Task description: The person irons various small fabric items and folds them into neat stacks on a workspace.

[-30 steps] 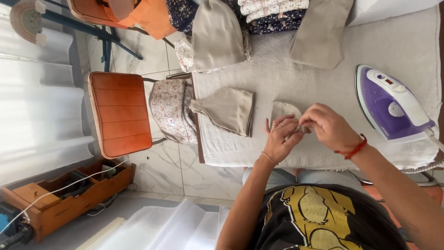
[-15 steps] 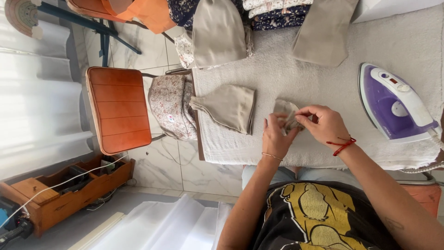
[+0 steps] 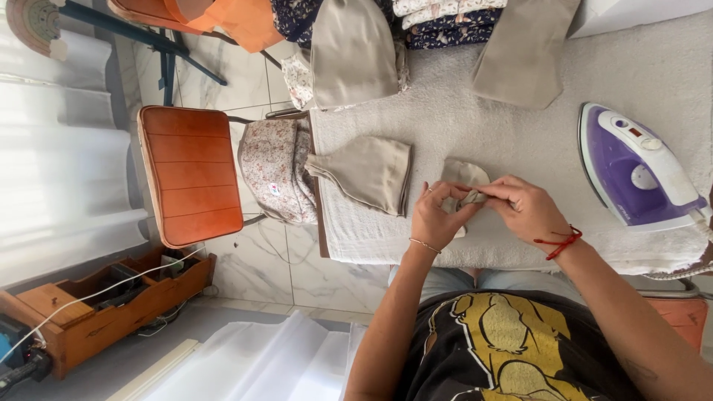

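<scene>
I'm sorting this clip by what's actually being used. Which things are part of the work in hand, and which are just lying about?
In use:
left hand
right hand
small beige cloth piece, pinched by both hands
towel-covered table under it

Lying about:
purple iron
folded beige piece
floral cloth on the orange chair
stacked fabrics
wooden box

Purple steam iron (image 3: 639, 174), orange chair (image 3: 191, 174), floral fabric (image 3: 276, 178), wooden crate (image 3: 96, 308)
</scene>
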